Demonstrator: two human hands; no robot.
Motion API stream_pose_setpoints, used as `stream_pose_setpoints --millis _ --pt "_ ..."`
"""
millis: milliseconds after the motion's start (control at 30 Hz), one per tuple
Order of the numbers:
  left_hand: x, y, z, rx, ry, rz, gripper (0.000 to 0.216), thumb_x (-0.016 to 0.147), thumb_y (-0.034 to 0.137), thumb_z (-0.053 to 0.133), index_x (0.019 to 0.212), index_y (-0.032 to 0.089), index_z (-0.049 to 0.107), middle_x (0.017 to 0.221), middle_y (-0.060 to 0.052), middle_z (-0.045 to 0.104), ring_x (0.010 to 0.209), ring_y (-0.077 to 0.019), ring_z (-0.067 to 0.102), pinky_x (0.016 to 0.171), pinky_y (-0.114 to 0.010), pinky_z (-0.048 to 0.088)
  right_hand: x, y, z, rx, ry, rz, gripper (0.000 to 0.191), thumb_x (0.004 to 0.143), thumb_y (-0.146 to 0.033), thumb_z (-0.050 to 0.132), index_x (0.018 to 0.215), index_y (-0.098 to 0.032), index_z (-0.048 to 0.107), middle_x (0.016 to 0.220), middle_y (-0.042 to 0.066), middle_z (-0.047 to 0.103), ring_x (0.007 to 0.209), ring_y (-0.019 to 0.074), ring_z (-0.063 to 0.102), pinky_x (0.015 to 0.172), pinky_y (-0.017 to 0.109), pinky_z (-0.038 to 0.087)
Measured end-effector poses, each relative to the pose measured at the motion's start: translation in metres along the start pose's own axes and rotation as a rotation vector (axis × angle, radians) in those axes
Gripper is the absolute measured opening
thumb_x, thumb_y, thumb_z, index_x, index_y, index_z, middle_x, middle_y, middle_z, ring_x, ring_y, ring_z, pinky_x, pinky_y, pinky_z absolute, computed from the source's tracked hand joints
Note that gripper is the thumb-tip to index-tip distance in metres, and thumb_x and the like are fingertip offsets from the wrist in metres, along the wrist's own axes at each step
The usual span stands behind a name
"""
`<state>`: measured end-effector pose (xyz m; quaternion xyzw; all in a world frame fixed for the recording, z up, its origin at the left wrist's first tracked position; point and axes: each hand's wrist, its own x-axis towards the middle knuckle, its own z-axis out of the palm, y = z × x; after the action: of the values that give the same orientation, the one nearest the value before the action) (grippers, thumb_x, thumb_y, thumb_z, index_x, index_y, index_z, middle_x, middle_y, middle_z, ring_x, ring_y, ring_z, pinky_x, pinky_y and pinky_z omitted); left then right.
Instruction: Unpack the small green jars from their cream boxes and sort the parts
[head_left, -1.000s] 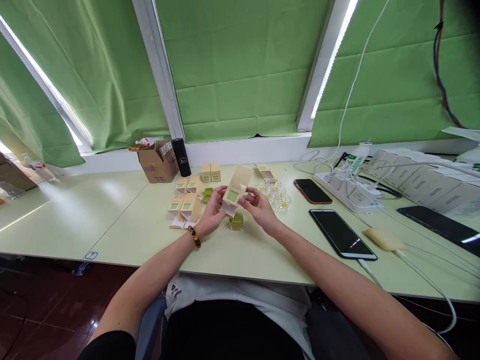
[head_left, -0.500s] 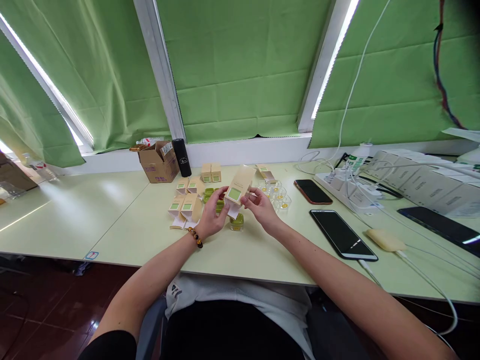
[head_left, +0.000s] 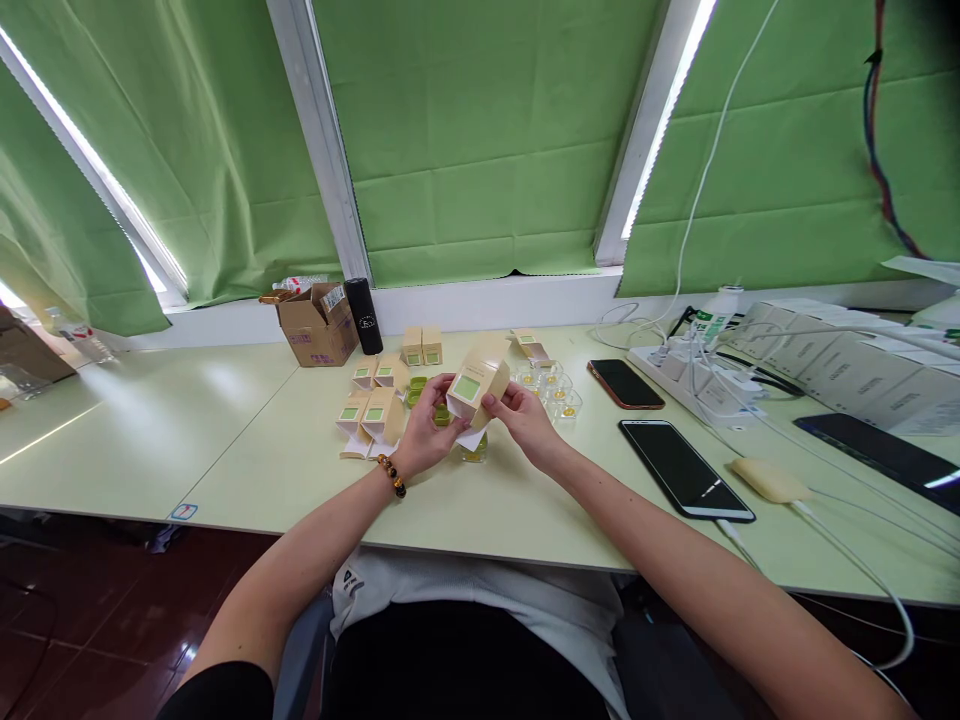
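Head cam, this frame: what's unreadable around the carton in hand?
Head view: print on the carton is too small to read.
Head view: green jar under it is mostly hidden by the carton's flap, left hand and right hand.
Head view: white boxes are cut off by the right edge.

Green blinds [head_left: 480, 140] over bright windows, pale green table [head_left: 225, 440], dark red floor [head_left: 90, 610].

Print on the small box [head_left: 477, 384] and cardboard carton [head_left: 315, 328] is unreadable.
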<state>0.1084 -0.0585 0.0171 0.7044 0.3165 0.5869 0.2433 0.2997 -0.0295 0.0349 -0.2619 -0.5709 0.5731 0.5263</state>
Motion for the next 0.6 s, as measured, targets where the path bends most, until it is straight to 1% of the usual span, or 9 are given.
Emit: stream_pose_setpoints --millis 133,233,333,433,500,600 --pt "0.001 0.005 -0.001 -0.121 0.003 -0.067 0.063 0.093 0.053 0.075 0.141 0.022 0.049 0.141 -0.017 0.060 0.133 -0.0291 0.060 0.114 -0.046 0.048 -0.001 -0.003 0.000 -0.001 0.018 -0.014 0.062 0.066 -0.068 0.092 0.110 -0.026 0.075 0.121 0.009 0.081 0.116 0.0328 0.074 0.101 0.050 0.062" --pt "0.003 0.008 -0.006 -0.168 0.013 -0.125 0.062 0.095 0.059 0.071 0.139 0.021 0.051 0.135 -0.016 0.064 0.127 -0.0274 0.062 0.108 -0.043 0.051 0.000 -0.004 -0.001 0.000 0.037 -0.037 0.062 0.068 -0.069 0.090 0.109 -0.025 0.075 0.124 0.010 0.080 0.118 0.0327 0.073 0.101 0.050 0.061" --pt "0.003 0.010 -0.010 -0.153 0.036 -0.163 0.058 0.096 0.062 0.067 0.135 0.021 0.055 0.123 -0.013 0.069 0.116 -0.0242 0.065 0.100 -0.039 0.054 0.001 -0.004 -0.003 0.009 0.078 -0.038 0.062 0.066 -0.067 0.092 0.109 -0.025 0.075 0.123 0.011 0.080 0.116 0.0328 0.074 0.101 0.050 0.062" --pt "0.004 0.012 -0.012 -0.129 0.065 -0.169 0.053 0.098 0.063 0.063 0.128 0.020 0.060 0.112 -0.010 0.071 0.103 -0.0205 0.066 0.094 -0.036 0.055 0.001 -0.003 -0.005 0.025 0.122 -0.027 0.063 0.064 -0.063 0.095 0.110 -0.025 0.074 0.120 0.010 0.081 0.112 0.0319 0.076 0.100 0.050 0.062" --pt "0.004 0.012 -0.012 -0.115 0.081 -0.169 0.051 0.098 0.064 0.063 0.123 0.020 0.062 0.107 -0.009 0.071 0.097 -0.0189 0.066 0.090 -0.035 0.055 0.001 -0.004 -0.006 0.026 0.143 -0.032 0.062 0.064 -0.061 0.095 0.109 -0.024 0.074 0.118 0.010 0.081 0.109 0.0313 0.077 0.098 0.049 0.063" --pt "0.004 0.011 -0.011 -0.083 0.098 -0.182 0.051 0.097 0.065 0.063 0.116 0.019 0.065 0.106 -0.009 0.071 0.092 -0.0178 0.064 0.087 -0.035 0.055 0.000 -0.006 -0.008 0.015 0.150 -0.043 0.060 0.065 -0.061 0.094 0.108 -0.025 0.074 0.116 0.010 0.082 0.104 0.0313 0.078 0.092 0.048 0.064"
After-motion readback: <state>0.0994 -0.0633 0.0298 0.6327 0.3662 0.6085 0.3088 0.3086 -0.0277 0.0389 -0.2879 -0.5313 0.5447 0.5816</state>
